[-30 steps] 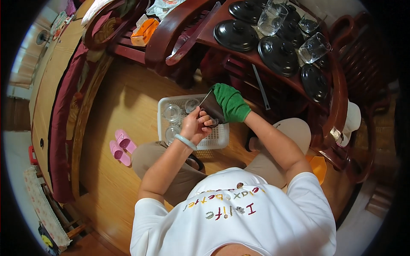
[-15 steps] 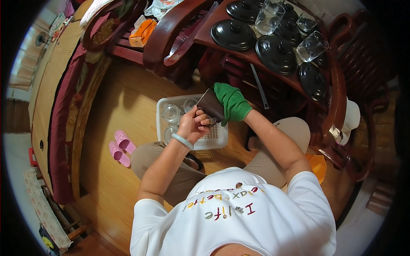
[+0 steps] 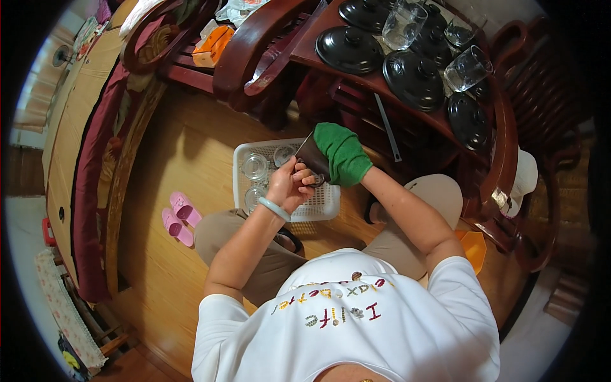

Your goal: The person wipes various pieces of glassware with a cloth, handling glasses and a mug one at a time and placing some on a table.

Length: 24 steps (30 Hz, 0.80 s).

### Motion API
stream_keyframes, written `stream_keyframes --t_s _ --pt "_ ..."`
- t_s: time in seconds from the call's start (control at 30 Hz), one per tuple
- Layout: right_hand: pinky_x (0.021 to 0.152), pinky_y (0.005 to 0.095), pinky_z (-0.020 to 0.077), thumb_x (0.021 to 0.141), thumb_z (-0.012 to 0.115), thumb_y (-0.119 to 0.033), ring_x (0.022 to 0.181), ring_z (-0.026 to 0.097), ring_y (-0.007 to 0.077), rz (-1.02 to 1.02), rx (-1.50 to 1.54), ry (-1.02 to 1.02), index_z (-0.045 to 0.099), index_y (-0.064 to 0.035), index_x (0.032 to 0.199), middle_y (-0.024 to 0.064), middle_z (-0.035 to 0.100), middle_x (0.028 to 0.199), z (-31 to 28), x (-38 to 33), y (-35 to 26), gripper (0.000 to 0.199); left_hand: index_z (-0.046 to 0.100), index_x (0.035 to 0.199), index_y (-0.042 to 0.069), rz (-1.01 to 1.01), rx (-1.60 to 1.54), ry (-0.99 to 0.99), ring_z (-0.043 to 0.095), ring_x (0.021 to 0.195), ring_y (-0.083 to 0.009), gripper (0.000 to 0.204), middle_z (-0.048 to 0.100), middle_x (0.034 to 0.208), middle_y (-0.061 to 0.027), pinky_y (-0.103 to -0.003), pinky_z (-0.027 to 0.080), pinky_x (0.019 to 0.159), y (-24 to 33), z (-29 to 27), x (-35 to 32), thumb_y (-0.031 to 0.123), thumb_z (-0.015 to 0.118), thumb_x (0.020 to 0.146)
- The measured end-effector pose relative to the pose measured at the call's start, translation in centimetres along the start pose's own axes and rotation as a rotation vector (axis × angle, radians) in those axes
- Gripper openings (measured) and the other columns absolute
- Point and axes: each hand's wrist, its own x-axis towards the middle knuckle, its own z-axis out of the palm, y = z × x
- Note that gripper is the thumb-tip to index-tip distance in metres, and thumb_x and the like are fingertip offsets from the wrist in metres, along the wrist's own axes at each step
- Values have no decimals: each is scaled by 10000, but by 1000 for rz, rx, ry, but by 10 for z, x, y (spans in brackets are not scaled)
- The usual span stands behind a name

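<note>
Just ahead of the seated person, tipped over on its side above a white basket point(image 3: 331, 207), I see a dark brown mug point(image 3: 313, 160), its rim toward ten o'clock. The left hand point(image 3: 289, 186) has it pinched, thumb up by the rim, other fingers curled near the handle; a pale bangle point(image 3: 275, 209) circles that wrist. The right hand point(image 3: 345, 159) is wrapped in a green cloth point(image 3: 336, 141) pressed to the mug's two o'clock end, so I cannot tell how its fingers lie. Clear glasses point(image 3: 255, 167) stand in the basket, between eight and nine o'clock from the mug. Between one and two o'clock, a dark red surface point(image 3: 371, 80) carries black lids point(image 3: 414, 81) and clear tumblers point(image 3: 469, 69). Pink slippers point(image 3: 184, 209) lie on the floor point(image 3: 159, 274) at eight o'clock.
</note>
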Motion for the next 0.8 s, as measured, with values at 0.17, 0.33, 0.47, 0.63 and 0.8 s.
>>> stream_keyframes --t_s 0.17,0.33,0.47,0.63,0.8 --pt "647 365 491 701 591 -98 733 615 296 33 -5 78 628 -61 764 143 623 781 5 -4 13 82 380 692 169 -12 -9 -26 352 540 -105 336 318 537 58 -224 267 443 3 0 -2 334 343 982" --pt "623 372 491 691 602 -109 699 620 296 -186 -42 108 638 -64 741 140 628 743 -20 0 4 76 379 699 169 19 13 -21 356 543 -100 340 322 543 59 -222 271 443 4 -1 -2 349 338 985" --pt "599 379 487 665 621 -121 651 617 296 -65 -95 -54 643 -69 678 140 627 705 -10 9 -3 58 380 708 170 33 50 3 362 544 -98 341 328 545 59 -220 273 439 -5 8 0 354 324 990" --pt "602 364 487 617 647 -131 647 612 294 -139 -66 -134 647 -71 650 144 617 694 -22 9 -3 68 376 716 170 14 84 9 366 546 -94 345 340 547 62 -219 277 444 -4 0 1 363 310 994" --pt "596 358 487 604 653 -133 635 609 296 -454 -21 -123 652 -68 658 147 608 674 -44 1 6 85 381 718 171 -6 67 12 367 546 -93 338 337 542 66 -218 278 446 -3 1 2 357 315 992"
